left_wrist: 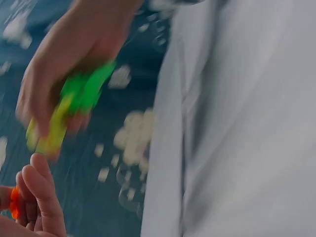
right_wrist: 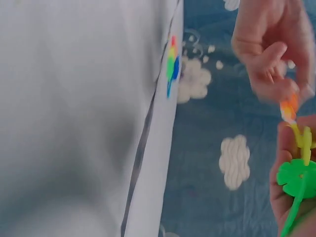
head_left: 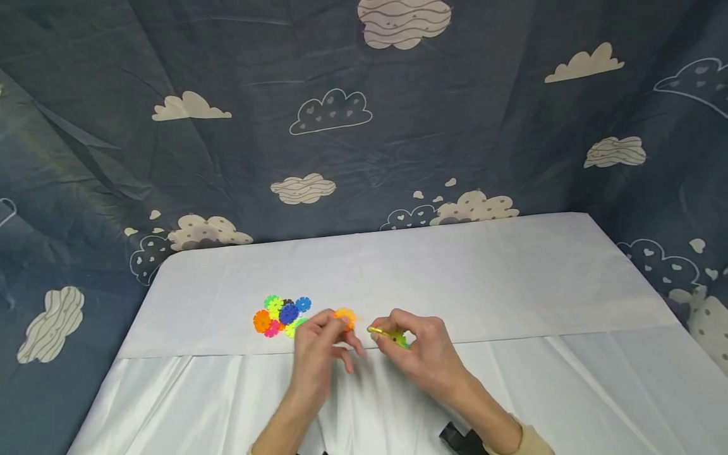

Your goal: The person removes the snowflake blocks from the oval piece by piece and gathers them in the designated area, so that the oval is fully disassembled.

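Note:
My left hand (head_left: 317,347) pinches an orange notched plastic disc (head_left: 345,316) between thumb and fingertips. Facing it, my right hand (head_left: 425,351) holds a small joined group of interlocking discs, yellow (head_left: 378,330) and green. In the right wrist view the green disc (right_wrist: 292,178) shows its slotted rim, with yellow discs (right_wrist: 307,145) standing crosswise above it. The orange disc (right_wrist: 289,107) is close to the yellow ones in that view. The left wrist view shows the green (left_wrist: 84,91) and yellow pieces blurred in the right hand's fingers.
A loose pile of notched discs in several colours, among them a dark blue disc (head_left: 289,313) and an orange disc (head_left: 262,321), lies left of my left hand on the white-covered table (head_left: 512,278). A dark cloud-patterned curtain (head_left: 256,151) hangs behind. A black object (head_left: 462,440) shows by the right wrist.

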A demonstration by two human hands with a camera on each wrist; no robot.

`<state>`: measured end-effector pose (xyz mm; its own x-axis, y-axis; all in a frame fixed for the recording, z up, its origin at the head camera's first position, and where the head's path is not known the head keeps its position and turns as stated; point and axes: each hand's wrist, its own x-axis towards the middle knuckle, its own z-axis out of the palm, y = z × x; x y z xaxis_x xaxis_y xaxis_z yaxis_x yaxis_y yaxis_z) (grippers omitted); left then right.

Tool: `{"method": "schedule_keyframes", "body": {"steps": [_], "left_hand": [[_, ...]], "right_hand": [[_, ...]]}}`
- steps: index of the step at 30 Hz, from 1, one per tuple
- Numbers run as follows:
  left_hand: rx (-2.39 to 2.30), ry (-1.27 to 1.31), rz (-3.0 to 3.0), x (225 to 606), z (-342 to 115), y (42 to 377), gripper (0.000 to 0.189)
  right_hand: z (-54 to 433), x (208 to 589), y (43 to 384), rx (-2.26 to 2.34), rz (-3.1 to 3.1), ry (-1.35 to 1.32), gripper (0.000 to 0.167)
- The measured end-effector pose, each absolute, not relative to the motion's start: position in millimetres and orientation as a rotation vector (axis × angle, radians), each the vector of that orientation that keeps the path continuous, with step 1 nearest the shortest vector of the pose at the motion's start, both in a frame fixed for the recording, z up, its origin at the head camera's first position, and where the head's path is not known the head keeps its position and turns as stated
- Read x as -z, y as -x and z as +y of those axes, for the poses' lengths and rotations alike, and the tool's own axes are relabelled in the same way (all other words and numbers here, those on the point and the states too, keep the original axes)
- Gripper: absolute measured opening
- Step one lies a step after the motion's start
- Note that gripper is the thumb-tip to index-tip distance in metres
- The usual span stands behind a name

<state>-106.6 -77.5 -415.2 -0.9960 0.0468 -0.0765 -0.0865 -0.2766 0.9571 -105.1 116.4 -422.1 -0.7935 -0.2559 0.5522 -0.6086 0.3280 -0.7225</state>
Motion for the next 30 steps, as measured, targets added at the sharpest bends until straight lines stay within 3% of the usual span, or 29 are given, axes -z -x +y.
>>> {"method": "schedule_keyframes", "body": {"steps": [5,9,13,17,22,26,30], "left_hand": [[-2.390,0.081,2.064,413.2,-108.7,120.7,0.021],[-1.741,-0.032,2.659,417.9,-125.1,129.4,0.020],[-1.253,-0.051,2.948,426.8,-142.3,138.3,0.021],[-1.169,-0.043,2.925,434.9,-157.1,144.5,0.008],[-1.100,0.062,2.991,438.7,-170.0,147.8,0.027],[-1.081,0.120,3.069,436.3,-173.8,147.3,0.030],[-1.215,-0.002,3.011,430.7,-158.1,141.1,0.027]], "right_hand": [[127.3,422.5,106.7,-1.548,-2.286,-0.598,0.018],[129.8,423.8,106.8,-1.616,-2.357,-0.546,0.007],[129.9,425.4,106.6,-1.640,-2.369,-0.529,0.010],[128.9,427.4,108.0,-1.652,-2.387,-0.554,0.014],[127.1,428.9,110.1,-1.620,-2.424,-0.618,0.023],[126.7,429.2,112.8,-1.579,-2.431,-0.641,0.025],[127.0,430.3,114.0,-1.551,-2.451,-0.647,0.024]]}}
